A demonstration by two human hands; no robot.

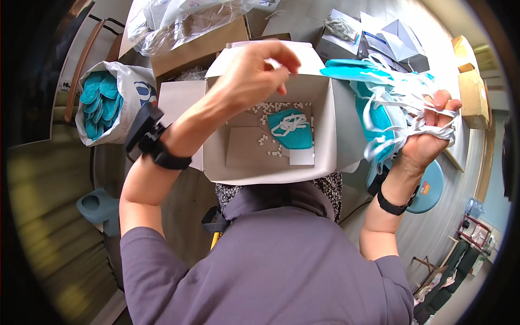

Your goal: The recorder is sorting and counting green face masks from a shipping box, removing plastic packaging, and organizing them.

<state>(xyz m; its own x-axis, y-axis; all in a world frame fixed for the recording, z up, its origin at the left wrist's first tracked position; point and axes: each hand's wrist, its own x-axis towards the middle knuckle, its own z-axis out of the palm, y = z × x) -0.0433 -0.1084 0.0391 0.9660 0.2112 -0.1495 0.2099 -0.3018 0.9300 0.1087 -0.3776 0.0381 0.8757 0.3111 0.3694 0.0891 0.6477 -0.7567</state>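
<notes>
Clasped in my right hand [430, 122] are the white straps of a bunch of teal face masks [375, 116]. The masks hang beside the right wall of an open cardboard box [246, 174]. My left hand [260, 67] is over the box's far left edge, its fingers loosely bent, with gaps between them and nothing visible in them. One teal mask [298, 141], white straps on top, lies on the box floor. Small white bits [265, 108] are scattered around it there.
To the left stands a white bag [130, 97] full of teal pieces. A larger carton [200, 46] with clear plastic [173, 24] is beyond the box. Small boxes [403, 40] lie at the far right. A blue round stool [430, 189] is beside my right forearm.
</notes>
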